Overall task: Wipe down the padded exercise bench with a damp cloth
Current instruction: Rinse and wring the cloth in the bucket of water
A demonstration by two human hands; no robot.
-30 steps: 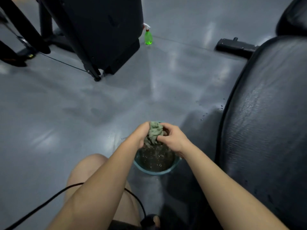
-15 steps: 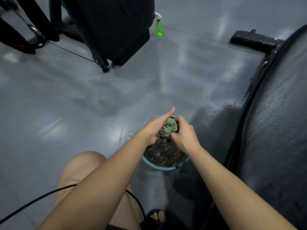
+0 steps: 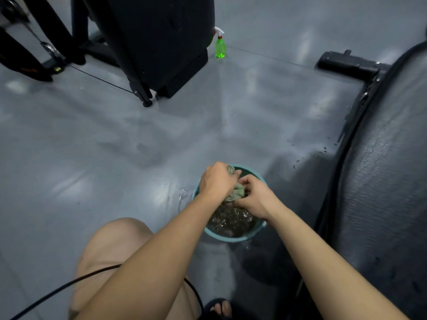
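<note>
Left grip [image 3: 217,181] clenched round upper end of cloth [image 3: 236,192]; right grip [image 3: 254,199] clenched round lower end. Cloth bunched between them, above basin [image 3: 233,237] of water on floor, not on bench [image 3: 381,192].

Change: half second back left fingers stuck out straight; now curled tight on cloth. Regrasp done, wringing twist likely.

Water surface rippled. Bench just right of basin.

Judgement: cloth-wetting stage near end, wiping not begun. Next move: carry wrung cloth right to pad.
</note>
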